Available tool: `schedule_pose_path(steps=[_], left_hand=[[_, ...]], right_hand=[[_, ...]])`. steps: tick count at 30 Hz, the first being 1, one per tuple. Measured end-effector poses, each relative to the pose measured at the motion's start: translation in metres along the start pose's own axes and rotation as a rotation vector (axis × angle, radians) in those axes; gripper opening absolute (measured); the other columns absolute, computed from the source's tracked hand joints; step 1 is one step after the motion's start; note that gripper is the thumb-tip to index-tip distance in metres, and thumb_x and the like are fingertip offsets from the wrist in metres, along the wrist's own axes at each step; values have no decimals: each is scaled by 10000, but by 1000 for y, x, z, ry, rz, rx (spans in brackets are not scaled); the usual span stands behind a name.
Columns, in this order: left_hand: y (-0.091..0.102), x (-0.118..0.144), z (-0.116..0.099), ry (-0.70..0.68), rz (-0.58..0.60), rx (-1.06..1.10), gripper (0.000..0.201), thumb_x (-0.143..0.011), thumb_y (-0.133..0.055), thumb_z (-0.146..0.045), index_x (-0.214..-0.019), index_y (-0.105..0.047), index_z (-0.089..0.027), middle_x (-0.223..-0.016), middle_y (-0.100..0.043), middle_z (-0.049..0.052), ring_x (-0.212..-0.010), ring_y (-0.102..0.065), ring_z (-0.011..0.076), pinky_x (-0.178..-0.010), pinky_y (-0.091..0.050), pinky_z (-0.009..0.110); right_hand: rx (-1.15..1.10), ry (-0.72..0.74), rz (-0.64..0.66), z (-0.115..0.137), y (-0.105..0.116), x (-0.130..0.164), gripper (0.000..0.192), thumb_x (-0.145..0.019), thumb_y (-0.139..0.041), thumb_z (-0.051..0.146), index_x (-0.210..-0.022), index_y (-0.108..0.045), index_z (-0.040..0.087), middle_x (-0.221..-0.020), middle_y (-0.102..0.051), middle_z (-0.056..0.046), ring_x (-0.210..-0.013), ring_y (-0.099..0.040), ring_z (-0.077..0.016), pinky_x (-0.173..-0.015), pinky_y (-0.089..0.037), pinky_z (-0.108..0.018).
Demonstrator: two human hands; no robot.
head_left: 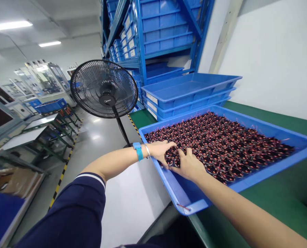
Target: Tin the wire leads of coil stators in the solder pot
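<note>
two bare hands work in one wide, shallow blue plastic tray (249, 181) that sits on a green table mat (277, 199). the tray holds a dense layer of small dark round coils with thin red wire leads (220, 144), far too many to count, covering it from just under the hands to its far rim. the left hand (160, 151) lies on the coils at the tray's near left corner, fingers curled down into them; whether it grips any cannot be told. the right hand (188, 166), touching the left, presses flat with fingers narrowly spread on the coils. the left wrist carries one light blue strap (138, 151) and one thin silver bangle (147, 150). beyond the hands stand three stacked blue trays (189, 91), the top one bare inside, white labels on their ends unreadable. left of the hands stands one black pedestal fan (104, 89), its hub badge too small to read. behind it rise blue shelves of blue bins (158, 27).
</note>
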State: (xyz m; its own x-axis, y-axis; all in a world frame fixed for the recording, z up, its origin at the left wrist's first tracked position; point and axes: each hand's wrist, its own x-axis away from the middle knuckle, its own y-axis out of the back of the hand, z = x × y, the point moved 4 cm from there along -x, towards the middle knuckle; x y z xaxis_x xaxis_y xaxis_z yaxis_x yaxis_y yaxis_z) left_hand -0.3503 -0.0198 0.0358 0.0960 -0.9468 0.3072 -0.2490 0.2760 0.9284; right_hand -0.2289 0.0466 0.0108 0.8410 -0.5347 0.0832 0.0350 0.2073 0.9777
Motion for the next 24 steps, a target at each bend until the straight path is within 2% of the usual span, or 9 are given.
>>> schedule_pose_path(steps=[3, 6, 12, 15, 18, 24], left_hand=[[-2, -1, 0, -4, 57, 0, 1221, -457, -893, -504, -1454, -232, -264, -1360, -442, 142, -1189, -556, 334, -994, -444, 408], [-3, -5, 0, -1, 98, -21, 1218, -445, -902, -458, -1448, -252, -224, -1343, -459, 143, -1195, -544, 311, -1005, -433, 371], [-1, -8, -5, -10, 37, -31, 908, -577, -836, -459, -1318, -383, -193, -1229, -549, 117, -1130, -565, 273, -960, -457, 344], [-5, -8, -7, 62, 66, -43, 1006, -525, -854, -473, -1351, -356, -185, -1304, -493, 147, -1154, -559, 292, -977, -459, 349], [-10, -11, -10, 185, 128, -33, 1108, -457, -876, -446, -1387, -324, -207, -1411, -389, 172, -1175, -555, 311, -999, -458, 355], [-17, -16, -13, 329, 178, 43, 1131, -434, -873, -397, -1398, -289, -302, -1506, -253, 142, -1103, -597, 300, -921, -524, 377]], right_hand=[[-2, 25, 10, -2, -1, -2, 742, -753, -689, 540, -1338, -458, 148, -1240, -430, -173, -1079, -634, -332, -876, -506, -407], [-7, 34, 8, -3, -4, -4, 739, -745, -696, 540, -1311, -478, 119, -1228, -439, -188, -1032, -654, -326, -872, -508, -409], [-20, 43, -11, -7, -9, -8, 810, -675, -745, 564, -1304, -479, 128, -1220, -452, -181, -1105, -615, -347, -934, -483, -423], [-32, 57, -7, -9, -11, -11, 752, -685, -740, 561, -1276, -503, 160, -1210, -460, -159, -1053, -643, -318, -913, -495, -407], [-38, 72, 5, -11, -13, -13, 772, -689, -736, 566, -1296, -498, 152, -1220, -457, -170, -1047, -644, -329, -915, -496, -422], [-57, 106, 26, -13, -14, -13, 698, -703, -757, 495, -1272, -529, 162, -1185, -479, -155, -1046, -636, -318, -916, -494, -416]])
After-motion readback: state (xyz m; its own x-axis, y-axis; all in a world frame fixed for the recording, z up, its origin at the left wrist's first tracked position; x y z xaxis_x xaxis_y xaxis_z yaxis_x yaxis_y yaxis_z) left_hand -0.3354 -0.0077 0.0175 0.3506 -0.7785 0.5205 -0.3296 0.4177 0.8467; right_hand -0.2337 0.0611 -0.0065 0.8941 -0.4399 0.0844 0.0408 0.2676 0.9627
